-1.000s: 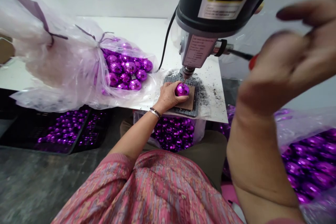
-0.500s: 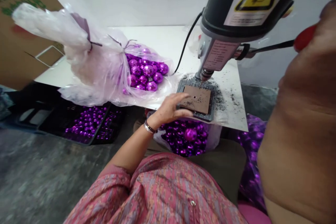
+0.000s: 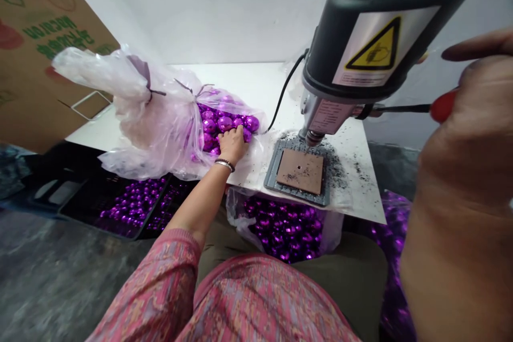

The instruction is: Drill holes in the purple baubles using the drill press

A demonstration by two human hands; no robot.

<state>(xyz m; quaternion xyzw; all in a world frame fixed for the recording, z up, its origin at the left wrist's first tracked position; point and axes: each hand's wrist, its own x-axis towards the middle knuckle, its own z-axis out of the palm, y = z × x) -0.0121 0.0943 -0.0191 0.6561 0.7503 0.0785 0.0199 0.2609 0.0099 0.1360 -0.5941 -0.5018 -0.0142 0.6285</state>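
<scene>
My left hand [image 3: 233, 144] is at the mouth of a clear plastic bag [image 3: 160, 139] on the table, fingers curled down onto shiny purple faceted balls [image 3: 225, 124]. Its fingertips are partly hidden among them. At the right edge my right hand [image 3: 481, 96] is closed at the red knob [image 3: 443, 106] of the drill press lever, with one finger stretched out past it. The drill press [image 3: 385, 37] stands above a grey base [image 3: 272, 173] bearing a brown square board [image 3: 300, 171] with a small hole. No ball lies on that board.
Dark shavings [image 3: 340, 171] are scattered round the base. An open bag of purple balls [image 3: 284, 230] hangs below the table edge. A black crate [image 3: 132, 214] with more balls stands lower left, near a cardboard box [image 3: 48, 64]. A black cable [image 3: 282, 88] runs behind.
My left hand has moved left from the board to the balls in the plastic bag. A bright ball just below the table edge is no longer seen. My right hand stays at the lever.
</scene>
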